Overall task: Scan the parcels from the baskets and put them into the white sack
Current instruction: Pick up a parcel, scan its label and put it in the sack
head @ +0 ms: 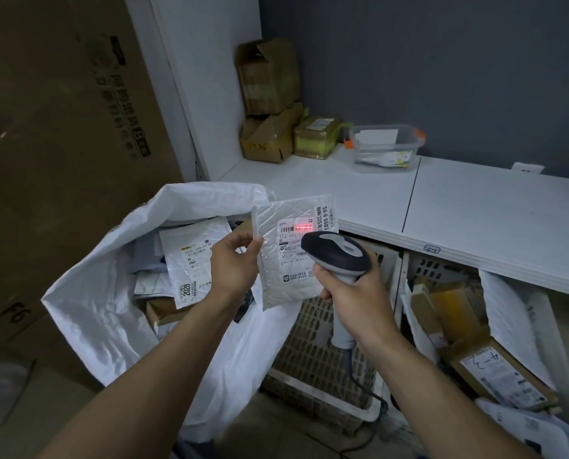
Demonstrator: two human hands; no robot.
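Parcel mid-scan, just right of the open sack.
The left hand (235,263) pinches the parcel (289,289) by its edge; the right hand (352,293) grips the scanner (336,253), red beam on the label. The white sack (104,293), left, already holds several; the basket (442,270), right, under the counter (475,210), holds more. Nothing seems to block the drop.

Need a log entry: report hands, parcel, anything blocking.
Left hand pinches white padded mailer parcel by its edge. Right hand grips grey handheld scanner, red beam on barcode. White woven sack open alongside, unobstructed.
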